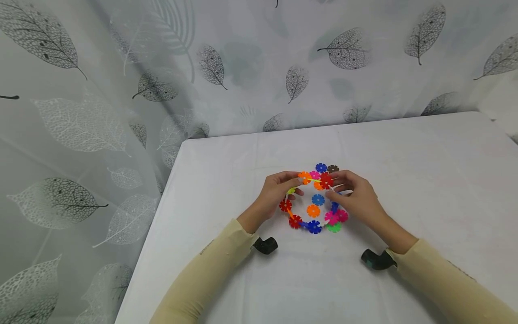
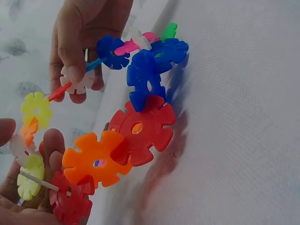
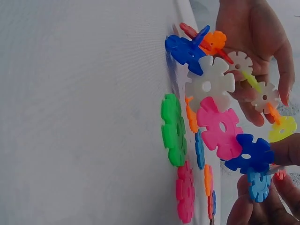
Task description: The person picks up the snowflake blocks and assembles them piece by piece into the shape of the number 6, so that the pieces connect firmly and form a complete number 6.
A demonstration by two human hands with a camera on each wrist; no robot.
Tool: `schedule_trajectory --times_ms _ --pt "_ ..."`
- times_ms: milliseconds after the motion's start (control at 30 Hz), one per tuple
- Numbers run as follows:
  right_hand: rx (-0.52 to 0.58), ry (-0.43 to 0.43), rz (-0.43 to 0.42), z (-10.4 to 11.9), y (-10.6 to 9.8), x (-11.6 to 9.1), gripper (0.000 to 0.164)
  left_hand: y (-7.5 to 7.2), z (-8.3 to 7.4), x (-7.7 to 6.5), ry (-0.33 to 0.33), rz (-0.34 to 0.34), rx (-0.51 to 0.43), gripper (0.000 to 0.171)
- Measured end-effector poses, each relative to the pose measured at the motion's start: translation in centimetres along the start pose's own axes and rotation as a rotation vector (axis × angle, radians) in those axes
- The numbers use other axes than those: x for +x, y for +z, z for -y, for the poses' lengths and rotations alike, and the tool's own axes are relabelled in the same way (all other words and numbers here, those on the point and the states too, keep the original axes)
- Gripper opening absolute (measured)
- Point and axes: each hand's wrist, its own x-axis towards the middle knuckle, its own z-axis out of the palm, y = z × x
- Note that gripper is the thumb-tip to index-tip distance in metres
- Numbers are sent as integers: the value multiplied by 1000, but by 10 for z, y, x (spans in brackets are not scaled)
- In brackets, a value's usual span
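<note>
A ring of interlocking flower-shaped plastic discs (image 1: pixel 285 205), in red, orange, yellow, blue, white and pink, is held between both hands. My left hand (image 1: pixel 270 194) grips its upper left side, thumb and fingers on either side of the linked discs. My right hand (image 1: pixel 361 200) pinches the upper right side; in the left wrist view its thumb lies on a white disc (image 2: pixel 77 80). The ring stands tilted, its near side low at the tabletop. Within its outline lie a loose light-blue disc (image 1: pixel 318 200) and an orange disc (image 1: pixel 313 210).
Other loose discs lie close by: green (image 1: pixel 334 228) at the near right, dark blue (image 1: pixel 321 167) and brown (image 1: pixel 333 168) beyond the ring. A white cloth covers the table (image 1: pixel 226 180). Leaf-printed curtains (image 1: pixel 243 67) hang behind it and at the left.
</note>
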Motion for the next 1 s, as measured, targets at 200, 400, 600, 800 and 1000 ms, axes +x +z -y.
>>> schedule_trajectory --times_ms 200,400,600,800,1000 --pt "-36 -40 -41 -1 3 -1 50 3 5 3 13 -24 47 33" --pt "-110 -133 -118 0 8 -6 53 4 5 1 64 -18 40 31" --pt "-212 -272 -228 2 9 -9 54 5 4 -2 118 -31 36 28" --pt "-304 -403 -313 3 10 -10 53 5 3 -4 152 -41 28 28" --pt "-351 -490 -361 4 9 -11 53 4 2 -6 157 -24 28 30"
